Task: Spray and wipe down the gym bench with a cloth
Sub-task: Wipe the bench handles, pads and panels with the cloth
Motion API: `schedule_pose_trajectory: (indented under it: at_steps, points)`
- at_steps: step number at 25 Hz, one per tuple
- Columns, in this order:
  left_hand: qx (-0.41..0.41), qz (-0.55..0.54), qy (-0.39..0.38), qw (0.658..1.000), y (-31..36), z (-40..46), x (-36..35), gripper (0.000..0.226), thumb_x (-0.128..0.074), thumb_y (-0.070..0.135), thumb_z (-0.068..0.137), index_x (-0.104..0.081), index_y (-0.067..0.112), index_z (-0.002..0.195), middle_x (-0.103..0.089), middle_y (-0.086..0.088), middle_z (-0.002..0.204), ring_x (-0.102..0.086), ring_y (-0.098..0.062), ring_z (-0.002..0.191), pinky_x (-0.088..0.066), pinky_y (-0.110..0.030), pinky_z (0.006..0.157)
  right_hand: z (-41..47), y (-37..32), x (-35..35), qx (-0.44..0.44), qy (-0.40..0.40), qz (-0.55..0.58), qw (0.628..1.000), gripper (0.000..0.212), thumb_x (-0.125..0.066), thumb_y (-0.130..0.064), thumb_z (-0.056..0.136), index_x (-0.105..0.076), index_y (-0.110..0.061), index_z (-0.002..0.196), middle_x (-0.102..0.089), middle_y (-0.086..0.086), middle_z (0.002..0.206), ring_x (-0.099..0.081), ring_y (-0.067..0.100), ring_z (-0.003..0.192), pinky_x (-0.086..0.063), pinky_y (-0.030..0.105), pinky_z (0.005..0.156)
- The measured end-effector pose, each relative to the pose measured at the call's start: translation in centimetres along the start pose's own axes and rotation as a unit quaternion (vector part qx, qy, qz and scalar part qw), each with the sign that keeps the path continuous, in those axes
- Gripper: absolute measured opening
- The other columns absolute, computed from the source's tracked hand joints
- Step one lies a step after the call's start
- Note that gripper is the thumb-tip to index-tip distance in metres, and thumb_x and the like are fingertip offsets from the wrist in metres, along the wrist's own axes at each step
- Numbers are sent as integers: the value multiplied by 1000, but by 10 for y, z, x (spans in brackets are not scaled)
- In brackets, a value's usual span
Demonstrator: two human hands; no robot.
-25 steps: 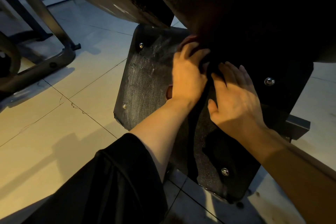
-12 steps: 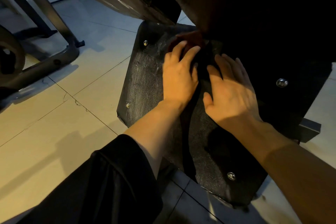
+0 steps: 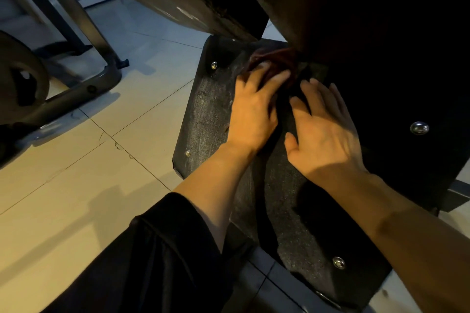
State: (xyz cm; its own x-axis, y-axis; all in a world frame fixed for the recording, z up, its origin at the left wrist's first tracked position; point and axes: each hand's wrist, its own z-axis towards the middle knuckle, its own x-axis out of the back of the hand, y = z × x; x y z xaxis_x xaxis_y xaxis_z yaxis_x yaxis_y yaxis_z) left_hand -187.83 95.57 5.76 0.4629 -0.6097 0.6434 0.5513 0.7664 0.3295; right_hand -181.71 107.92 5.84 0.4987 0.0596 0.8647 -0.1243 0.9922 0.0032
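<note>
My left hand lies with fingers stretched out on a dark red cloth, pressing it against the black gritty foot plate of the gym bench. The fingertips are blurred. The cloth is bunched at the plate's upper edge, just under the dark padded bench part, and is partly hidden by my fingers. My right hand rests flat on the plate right beside the left one, fingers straight, holding nothing. No spray bottle is in view.
The plate is fixed with metal bolts. A worn dark beam slants overhead. At the left, a metal frame foot and a round weight plate stand on the tiled floor. My black sleeve fills the bottom.
Both hands have slid a little to the left across the plate, the left one pushing the cloth toward the upper left bolt. The view has drifted slightly.
</note>
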Motion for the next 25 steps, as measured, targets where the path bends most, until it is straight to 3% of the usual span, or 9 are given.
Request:
schedule_pose_trajectory:
  at_steps: [4,9,11,14,15,18,20,23,25]
  points:
    - [314,-34,56,947,-33,15,3,43,-50,5,95,-52,16,137,-41,-11,146,-40,-29,131,-33,-33,110,1,-10,-3,16,-22,10,1000,62,-65,-25,80,-49,-3,136,-35,20,149,-23,30,144,-6,41,119]
    - [32,-38,-64,997,-24,14,8,46,-51,13,92,-50,16,138,-43,-14,145,-33,-29,138,-15,-27,111,1,-20,-8,2,-29,14,999,63,-73,-23,75,-53,-3,132,-39,22,147,-27,32,143,-15,43,118]
    - [86,-34,-42,995,-33,20,4,47,-52,11,93,-49,18,139,-43,-13,145,-39,-29,134,-28,-36,114,5,-25,-5,15,-41,14,999,65,-68,-26,81,-47,-5,138,-33,20,151,-21,31,145,-11,42,119]
    - [321,-63,37,944,-44,22,4,46,-51,10,96,-45,15,142,-41,-11,146,-43,-26,131,-35,-34,109,7,-30,-6,43,-51,22,998,66,-60,-29,87,-37,-6,145,-23,18,156,-11,28,148,0,40,120]
    - [317,-44,39,947,-43,22,5,45,-50,12,97,-45,14,142,-40,-11,147,-42,-27,132,-34,-33,109,6,-30,-7,42,-46,22,998,66,-63,-27,85,-40,-5,143,-26,19,155,-14,29,147,-2,41,120]
    - [51,-10,-20,998,-37,18,7,43,-50,15,94,-51,14,138,-41,-17,143,-39,-36,128,-31,-36,106,6,-33,-11,38,-49,26,998,64,-68,-25,81,-47,-3,138,-33,20,151,-21,30,145,-6,42,121]
    - [-18,23,-51,998,-46,17,4,45,-49,10,93,-52,16,137,-41,-18,143,-39,-39,126,-35,-40,103,9,-35,-16,31,-42,32,998,64,-69,-25,80,-49,-2,136,-35,20,149,-23,31,144,-6,42,120]
    - [265,-32,34,963,-59,26,1,46,-47,6,96,-47,16,141,-38,-13,147,-41,-32,130,-37,-37,107,11,-37,-21,14,-29,39,999,63,-75,-23,75,-55,0,130,-42,22,144,-31,33,141,-13,44,118]
    - [303,-31,43,952,-56,26,5,47,-50,9,96,-46,16,142,-37,-11,148,-39,-30,132,-34,-35,108,10,-38,-22,17,-36,32,999,63,-75,-23,74,-55,0,129,-42,22,144,-31,33,141,-15,45,118]
